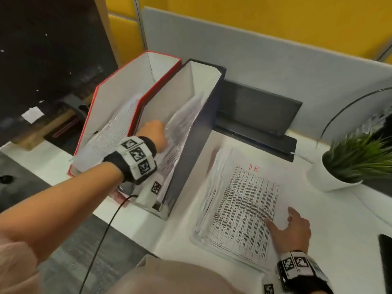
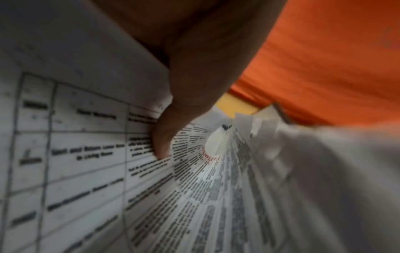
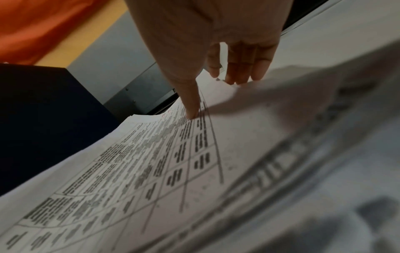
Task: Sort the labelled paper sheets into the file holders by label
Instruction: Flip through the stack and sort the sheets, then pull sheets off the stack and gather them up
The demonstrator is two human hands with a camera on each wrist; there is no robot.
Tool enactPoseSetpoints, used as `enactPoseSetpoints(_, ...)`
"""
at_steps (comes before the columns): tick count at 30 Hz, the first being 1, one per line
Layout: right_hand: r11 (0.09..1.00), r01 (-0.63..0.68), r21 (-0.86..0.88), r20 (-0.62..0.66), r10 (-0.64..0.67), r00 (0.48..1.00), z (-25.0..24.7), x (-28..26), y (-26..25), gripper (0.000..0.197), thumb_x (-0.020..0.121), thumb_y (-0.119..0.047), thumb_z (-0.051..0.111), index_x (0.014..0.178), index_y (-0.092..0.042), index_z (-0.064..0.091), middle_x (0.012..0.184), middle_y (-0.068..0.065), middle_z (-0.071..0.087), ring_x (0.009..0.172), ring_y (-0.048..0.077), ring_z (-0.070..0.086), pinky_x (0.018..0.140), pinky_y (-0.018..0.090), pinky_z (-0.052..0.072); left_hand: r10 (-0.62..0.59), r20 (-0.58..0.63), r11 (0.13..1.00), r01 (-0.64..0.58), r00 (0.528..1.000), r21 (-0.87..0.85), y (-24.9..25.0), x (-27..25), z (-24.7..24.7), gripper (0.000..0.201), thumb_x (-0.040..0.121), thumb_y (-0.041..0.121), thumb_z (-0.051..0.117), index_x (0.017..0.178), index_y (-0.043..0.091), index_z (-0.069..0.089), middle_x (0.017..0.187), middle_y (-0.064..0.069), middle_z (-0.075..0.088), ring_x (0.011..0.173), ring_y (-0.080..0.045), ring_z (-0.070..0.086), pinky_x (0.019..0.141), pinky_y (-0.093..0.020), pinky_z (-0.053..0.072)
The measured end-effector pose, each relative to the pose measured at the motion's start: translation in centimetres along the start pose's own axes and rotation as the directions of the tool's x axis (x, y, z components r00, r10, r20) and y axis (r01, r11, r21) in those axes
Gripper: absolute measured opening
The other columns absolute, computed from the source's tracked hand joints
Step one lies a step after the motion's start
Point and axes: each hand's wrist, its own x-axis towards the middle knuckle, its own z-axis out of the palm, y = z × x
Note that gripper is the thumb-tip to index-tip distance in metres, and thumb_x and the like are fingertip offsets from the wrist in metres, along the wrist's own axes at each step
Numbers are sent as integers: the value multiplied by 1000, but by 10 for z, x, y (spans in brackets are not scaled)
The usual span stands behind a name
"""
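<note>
My left hand point(image 1: 153, 132) reaches down into the dark blue file holder point(image 1: 197, 145). In the left wrist view its thumb point(image 2: 162, 142) pinches a printed sheet point(image 2: 75, 137) against the other papers inside. A red file holder point(image 1: 84, 128), also holding sheets, stands just left of the blue one. On the white desk lies a stack of sheets point(image 1: 244, 204) whose top page bears "HR" point(image 1: 254, 169) in red. My right hand point(image 1: 294, 228) rests flat on that stack's near right corner, thumb point(image 3: 191, 109) and straight fingers touching the paper point(image 3: 151, 162).
A potted plant point(image 1: 356, 162) stands at the right of the desk. A dark flat device point(image 1: 254, 111) lies behind the stack against the grey partition point(image 1: 275, 60). A black cable point(image 1: 101, 240) hangs from my left wrist past the desk's left edge. A black object point(image 1: 386, 262) shows at the right border.
</note>
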Motion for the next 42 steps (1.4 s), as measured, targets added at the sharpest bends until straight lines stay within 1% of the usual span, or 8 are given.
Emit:
enactPoseSetpoints(5,997,-41,-65,56,44,997,0,0,2,83,70,-33,80,138,-7,40,127,23,46,120,37,41,102,44,36,5,153,989,-28,988,148,7,17,28,23,91,1,45,109,-6,57,114,-22,61,106,-36,59,81,-34,47)
enactPoseSetpoints(14,988,-102,-117,101,114,988,-2,1,0,87,70,-35,79,141,-9,35,132,21,43,124,38,38,101,48,35,14,159,973,-51,987,225,6,21,21,11,85,14,57,77,6,55,77,-9,60,68,-27,58,62,-31,45)
enactPoseSetpoints(19,986,-116,-119,110,129,985,-2,1,-2,87,70,-34,79,141,-10,34,133,20,42,125,37,37,102,48,36,71,-197,986,-99,978,-137,20,14,-17,26,91,24,54,115,13,58,108,-8,62,96,-26,60,85,-35,49)
enactPoseSetpoints(26,984,-123,-128,119,139,983,-4,1,-5,91,68,-38,80,142,-11,32,134,19,42,125,35,40,103,44,37,363,-585,635,-652,725,-414,82,-46,-49,11,88,20,55,94,21,64,82,12,62,69,-2,57,61,-8,44)
enactPoseSetpoints(29,985,-126,-117,134,141,981,-3,1,-6,94,67,-40,80,142,-12,31,134,18,41,124,33,42,104,44,38,502,-492,538,-703,711,-466,108,-67,-19,10,84,20,58,88,21,67,76,12,64,67,-4,58,62,-14,47)
enactPoseSetpoints(35,983,-133,-128,148,152,977,-5,0,-7,92,70,-41,78,143,-14,28,137,14,37,127,30,40,105,44,38,456,26,795,-394,890,-462,122,-57,96,10,86,18,56,90,20,65,90,0,68,76,-12,59,90,-33,48)
enactPoseSetpoints(38,980,-138,-144,157,160,975,-6,-1,-8,91,72,-41,76,144,-14,27,138,13,36,128,29,38,107,43,36,307,257,943,-257,916,-211,112,-43,134,18,91,22,54,96,5,60,106,-12,64,87,-25,59,74,-29,45)
enactPoseSetpoints(42,980,-139,-142,167,162,972,-8,-2,-7,91,72,-40,76,144,-14,26,138,12,35,129,28,37,107,43,36,181,243,978,-149,953,-145,100,-29,154,33,88,28,59,66,5,48,73,-10,57,56,-20,50,52,-26,41)
